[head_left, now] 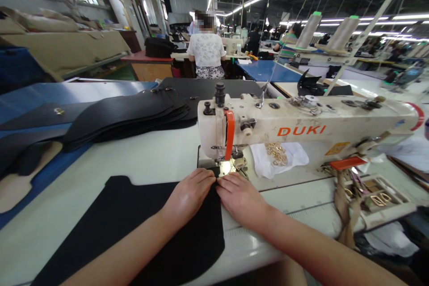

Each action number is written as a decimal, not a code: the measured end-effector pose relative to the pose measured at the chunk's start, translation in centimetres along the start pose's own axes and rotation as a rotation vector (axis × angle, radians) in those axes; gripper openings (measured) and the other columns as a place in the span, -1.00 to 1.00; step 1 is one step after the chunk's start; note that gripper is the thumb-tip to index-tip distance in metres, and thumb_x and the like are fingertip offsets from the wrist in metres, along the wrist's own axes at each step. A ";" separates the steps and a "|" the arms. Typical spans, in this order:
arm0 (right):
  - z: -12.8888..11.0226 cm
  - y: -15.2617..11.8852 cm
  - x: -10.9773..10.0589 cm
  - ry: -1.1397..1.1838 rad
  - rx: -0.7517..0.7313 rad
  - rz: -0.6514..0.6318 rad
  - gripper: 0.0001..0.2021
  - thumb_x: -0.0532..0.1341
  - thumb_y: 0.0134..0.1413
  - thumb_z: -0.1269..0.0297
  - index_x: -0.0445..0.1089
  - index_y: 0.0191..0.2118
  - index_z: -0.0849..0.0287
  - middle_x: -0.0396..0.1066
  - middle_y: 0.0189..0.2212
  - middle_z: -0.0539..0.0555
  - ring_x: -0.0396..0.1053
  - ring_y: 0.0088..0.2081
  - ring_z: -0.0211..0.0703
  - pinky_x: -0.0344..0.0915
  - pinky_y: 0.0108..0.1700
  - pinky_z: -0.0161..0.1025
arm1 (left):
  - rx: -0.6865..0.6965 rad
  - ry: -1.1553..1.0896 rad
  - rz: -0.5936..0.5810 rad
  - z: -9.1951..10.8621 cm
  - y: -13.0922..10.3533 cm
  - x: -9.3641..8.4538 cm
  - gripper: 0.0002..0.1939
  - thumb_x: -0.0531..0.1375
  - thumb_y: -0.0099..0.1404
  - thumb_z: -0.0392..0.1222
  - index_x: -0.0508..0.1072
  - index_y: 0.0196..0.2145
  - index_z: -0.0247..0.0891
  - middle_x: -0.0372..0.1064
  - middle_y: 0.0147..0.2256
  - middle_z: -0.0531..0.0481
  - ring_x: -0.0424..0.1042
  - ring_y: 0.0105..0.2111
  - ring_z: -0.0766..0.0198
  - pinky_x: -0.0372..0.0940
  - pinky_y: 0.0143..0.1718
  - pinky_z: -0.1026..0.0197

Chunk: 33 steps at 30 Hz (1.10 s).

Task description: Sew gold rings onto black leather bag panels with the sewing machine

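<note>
At lower centre, the left hand and right hand press a black panel beneath a sewing machine. Stacked black pieces lie at left.

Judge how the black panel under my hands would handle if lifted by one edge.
The black panel looks thin, so it's probably light for its size. Its broad, flat spread may sag. The matte surface suggests little slipping.
</note>
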State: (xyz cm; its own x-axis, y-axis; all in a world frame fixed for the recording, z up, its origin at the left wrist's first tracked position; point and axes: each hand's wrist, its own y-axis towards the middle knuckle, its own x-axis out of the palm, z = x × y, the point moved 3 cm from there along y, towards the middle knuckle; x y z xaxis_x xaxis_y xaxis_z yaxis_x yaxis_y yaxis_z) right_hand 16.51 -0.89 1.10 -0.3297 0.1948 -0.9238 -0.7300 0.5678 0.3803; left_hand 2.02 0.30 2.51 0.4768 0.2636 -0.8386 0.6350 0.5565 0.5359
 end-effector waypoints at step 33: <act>2.4 0.9 1.3 -0.024 0.082 0.019 -0.90 0.14 0.15 0.46 0.38 -0.23 0.29 0.43 -0.17 0.16 0.34 -0.12 -0.05 0.27 -0.03 -0.15 | 0.042 0.046 0.027 -2.3 2.1 1.2 -0.63 -0.11 0.43 -0.25 0.46 -0.33 -0.33 0.49 -0.35 -0.12 0.46 -0.32 0.21 0.43 -0.23 0.12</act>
State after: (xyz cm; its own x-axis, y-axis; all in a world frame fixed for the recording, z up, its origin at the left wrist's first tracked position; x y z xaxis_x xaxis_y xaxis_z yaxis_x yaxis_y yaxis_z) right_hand 16.86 1.81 0.18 -0.3276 0.2250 -0.9177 -0.6723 0.6269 0.3937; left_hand 2.57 3.61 2.39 0.4657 0.3145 -0.8272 0.6476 0.5159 0.5608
